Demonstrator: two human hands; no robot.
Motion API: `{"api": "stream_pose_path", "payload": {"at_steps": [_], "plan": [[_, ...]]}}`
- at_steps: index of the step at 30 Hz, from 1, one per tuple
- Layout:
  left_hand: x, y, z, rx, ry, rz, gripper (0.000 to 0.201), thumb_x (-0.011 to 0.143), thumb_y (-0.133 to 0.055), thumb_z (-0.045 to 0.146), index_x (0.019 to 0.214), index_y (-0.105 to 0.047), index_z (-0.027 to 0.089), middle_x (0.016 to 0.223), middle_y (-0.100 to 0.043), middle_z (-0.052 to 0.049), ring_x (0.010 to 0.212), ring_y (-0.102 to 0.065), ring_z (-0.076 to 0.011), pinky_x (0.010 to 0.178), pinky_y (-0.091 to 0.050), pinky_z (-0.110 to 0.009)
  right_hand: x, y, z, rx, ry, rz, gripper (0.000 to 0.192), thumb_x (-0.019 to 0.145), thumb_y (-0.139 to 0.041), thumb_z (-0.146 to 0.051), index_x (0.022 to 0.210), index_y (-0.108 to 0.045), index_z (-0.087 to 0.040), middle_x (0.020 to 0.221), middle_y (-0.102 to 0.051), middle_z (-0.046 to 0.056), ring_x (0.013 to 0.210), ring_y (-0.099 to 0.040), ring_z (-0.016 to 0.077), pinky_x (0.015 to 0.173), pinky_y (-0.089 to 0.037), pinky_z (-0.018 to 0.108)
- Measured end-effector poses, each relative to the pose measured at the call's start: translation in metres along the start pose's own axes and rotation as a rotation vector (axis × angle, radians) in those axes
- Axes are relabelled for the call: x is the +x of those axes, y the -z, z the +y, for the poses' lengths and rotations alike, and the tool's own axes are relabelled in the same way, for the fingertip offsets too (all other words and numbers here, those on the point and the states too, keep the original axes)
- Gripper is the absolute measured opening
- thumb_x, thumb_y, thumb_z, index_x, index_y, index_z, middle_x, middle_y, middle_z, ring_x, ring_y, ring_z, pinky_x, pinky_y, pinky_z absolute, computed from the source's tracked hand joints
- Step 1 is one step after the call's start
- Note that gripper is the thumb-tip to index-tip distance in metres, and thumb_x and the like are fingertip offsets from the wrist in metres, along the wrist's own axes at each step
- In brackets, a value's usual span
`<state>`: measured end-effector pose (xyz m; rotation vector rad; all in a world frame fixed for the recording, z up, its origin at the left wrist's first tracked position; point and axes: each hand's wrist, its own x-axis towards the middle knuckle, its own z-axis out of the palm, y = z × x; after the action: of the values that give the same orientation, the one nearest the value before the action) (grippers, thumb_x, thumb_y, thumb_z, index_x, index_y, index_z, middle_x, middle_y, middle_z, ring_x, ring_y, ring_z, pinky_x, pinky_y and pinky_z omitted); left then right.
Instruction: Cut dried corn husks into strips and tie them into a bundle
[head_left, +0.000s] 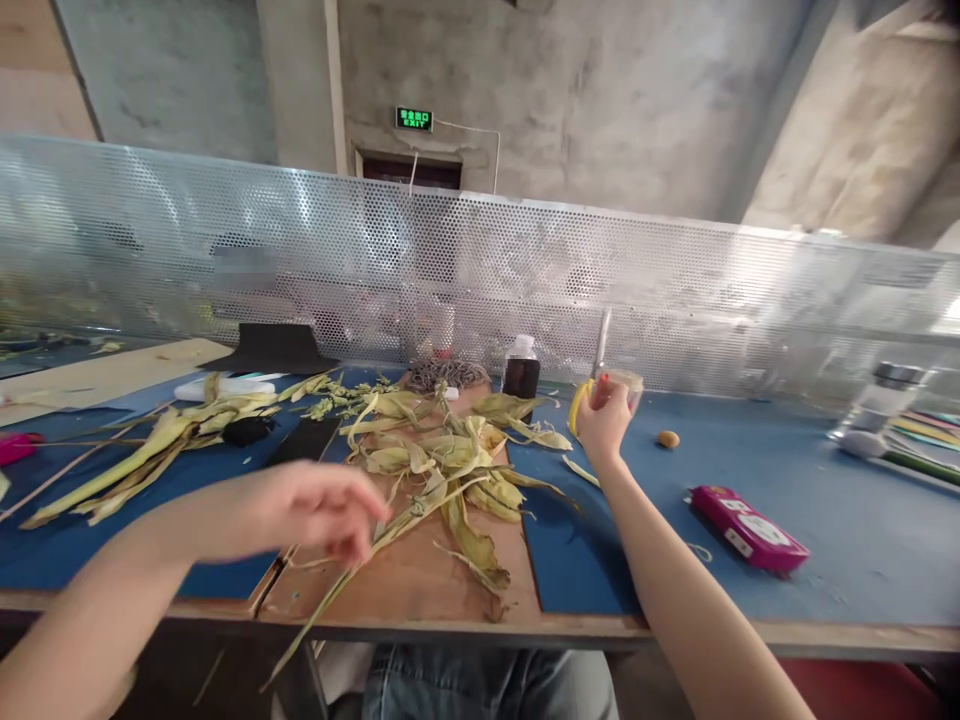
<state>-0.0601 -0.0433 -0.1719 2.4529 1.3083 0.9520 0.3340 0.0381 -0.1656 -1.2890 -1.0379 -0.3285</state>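
Observation:
My right hand (606,418) reaches far over the table, its fingers closed around a pair of scissors. Their yellow handle (577,408) shows at the left of the hand, and the blades (603,335) point up. Right behind the fingers stands a clear cup (628,384); whether I touch it cannot be made out. Blurred by motion, my left hand (322,508) hovers over the near left side of the wooden board (409,595), fingers loosely bent and apart from the thumb. Just beside it runs a long dried stalk (405,522), part of a heap of withered yellow-green leaves (450,455).
A dark bottle with white cap (521,368) and a heap of thin wires (446,374) stand behind the leaves. More dried stalks (161,445) lie left. Rightward are a purple box (748,528), a small brown ball (667,439) and a clear jar (885,400). A perforated metal screen (675,290) borders the back.

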Motion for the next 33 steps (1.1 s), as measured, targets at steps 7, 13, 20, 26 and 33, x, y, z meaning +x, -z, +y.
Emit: {"api": "stream_pose_path", "payload": {"at_steps": [7,13,20,26,33], "plan": [[0.084,-0.018,0.014,-0.039,0.008,-0.035,0.024,0.082,-0.05,0.037,0.094,-0.065,0.022,0.084,-0.072,-0.004,0.074,-0.064,-0.0187,0.065,-0.045,-0.027,-0.01,-0.004,0.002,-0.133,0.301,-0.257,0.043,0.075,-0.051,-0.05,0.103,-0.05,-0.017,0.093,-0.066,0.012,0.078,-0.064,0.0248,0.062,-0.046,0.032],[0.1,-0.028,-0.003,0.032,-0.007,0.034,0.024,0.087,-0.042,0.033,0.095,-0.062,0.021,0.085,-0.072,-0.003,0.06,-0.061,-0.0156,0.056,-0.042,-0.026,-0.013,-0.008,0.0,-0.187,0.424,-0.258,0.041,0.08,-0.047,-0.048,0.105,-0.05,-0.017,0.097,-0.066,0.013,0.077,-0.066,0.0257,0.057,-0.048,0.031],[0.083,-0.037,-0.001,0.129,-0.155,0.119,0.022,0.09,-0.039,0.028,0.098,-0.059,0.022,0.094,-0.066,-0.004,0.076,-0.062,-0.0171,0.067,-0.046,-0.029,-0.019,-0.015,-0.001,-0.202,0.502,-0.315,0.037,0.08,-0.049,-0.048,0.101,-0.051,-0.017,0.098,-0.066,0.012,0.079,-0.067,0.0253,0.054,-0.047,0.029],[0.07,-0.038,0.035,-0.004,-0.37,0.104,0.017,0.09,-0.042,0.025,0.094,-0.057,0.02,0.097,-0.059,-0.007,0.093,-0.056,-0.0193,0.084,-0.045,-0.035,-0.022,-0.016,-0.009,-0.204,0.519,-0.398,0.036,0.08,-0.05,-0.046,0.102,-0.052,-0.017,0.098,-0.066,0.012,0.081,-0.067,0.0248,0.054,-0.047,0.029],[0.062,-0.04,0.049,-0.106,-0.392,-0.022,0.016,0.08,-0.061,0.036,0.077,-0.059,0.02,0.104,-0.054,-0.006,0.103,-0.052,-0.021,0.094,-0.04,-0.04,-0.027,-0.019,-0.012,-0.193,0.477,-0.506,0.039,0.08,-0.053,-0.046,0.106,-0.052,-0.017,0.108,-0.064,0.012,0.087,-0.066,0.0244,0.061,-0.049,0.03]]}}
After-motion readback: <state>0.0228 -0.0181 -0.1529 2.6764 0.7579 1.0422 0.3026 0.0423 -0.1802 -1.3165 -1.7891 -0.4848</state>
